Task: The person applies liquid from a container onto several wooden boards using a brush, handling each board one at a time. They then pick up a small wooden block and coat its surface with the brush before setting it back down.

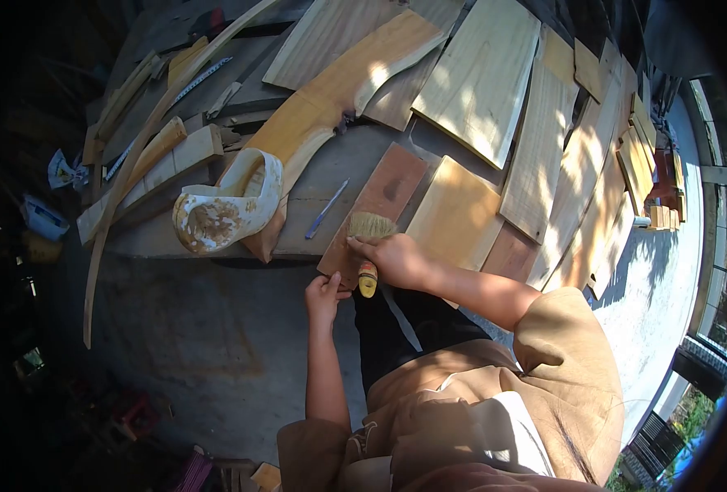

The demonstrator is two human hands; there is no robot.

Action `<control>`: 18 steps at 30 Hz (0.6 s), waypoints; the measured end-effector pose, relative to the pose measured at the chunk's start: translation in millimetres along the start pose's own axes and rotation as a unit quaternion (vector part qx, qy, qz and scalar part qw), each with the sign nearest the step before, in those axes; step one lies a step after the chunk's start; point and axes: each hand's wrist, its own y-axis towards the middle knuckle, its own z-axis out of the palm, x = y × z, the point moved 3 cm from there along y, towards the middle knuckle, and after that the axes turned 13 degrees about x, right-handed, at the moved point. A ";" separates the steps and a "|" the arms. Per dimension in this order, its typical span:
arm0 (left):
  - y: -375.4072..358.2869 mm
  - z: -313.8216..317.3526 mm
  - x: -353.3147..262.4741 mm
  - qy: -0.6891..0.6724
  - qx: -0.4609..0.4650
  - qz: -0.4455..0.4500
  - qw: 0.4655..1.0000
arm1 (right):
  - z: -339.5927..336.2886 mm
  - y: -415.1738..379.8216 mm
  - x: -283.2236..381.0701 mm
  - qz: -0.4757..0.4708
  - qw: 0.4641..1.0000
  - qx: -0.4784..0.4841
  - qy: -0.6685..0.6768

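A reddish-brown wooden board [386, 182] lies slanted at the table's front edge, with a dark damp-looking patch near its far end. My left hand [324, 299] grips the board's near end, thumb on top. In my right hand [386, 256] is a paintbrush [371, 225], its pale bristles against the board's face and its yellow handle end sticking out toward me. To the left of the board a blue-and-white pen [328, 209] rests on the table. Beyond it stands a cut-open white plastic jug [240, 201] with brown stains; its contents are hard to make out.
Several sawn planks [478, 78] cover the table [298, 193] at the back and right. A long curved plank [335, 94] lies behind the jug. At the left, a thin bent strip [130, 168] overhangs the front edge near thick offcuts [154, 176].
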 end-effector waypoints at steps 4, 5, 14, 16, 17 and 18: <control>-0.3 1.8 0.4 0.018 -0.009 0.005 1.000 | -9.1 -4.1 -5.6 -0.038 0.940 -0.039 0.335; -1.2 3.2 -1.0 0.018 -0.008 0.005 1.000 | -1.5 4.0 -20.2 -0.088 0.872 -0.144 0.459; 0.5 4.2 7.8 0.031 -0.031 0.031 0.999 | -50.6 -5.1 -129.9 0.070 0.835 -0.240 0.491; 3.6 3.4 13.8 0.022 -0.027 0.068 0.997 | -73.1 -4.7 -141.8 0.048 0.874 -0.293 0.384; 3.8 2.9 12.9 0.022 -0.027 0.069 0.997 | -79.8 -7.6 -140.0 0.047 0.874 -0.294 0.383; 3.0 2.9 10.3 0.022 -0.025 0.065 0.997 | -97.2 -13.3 -126.8 0.078 0.919 -0.293 0.251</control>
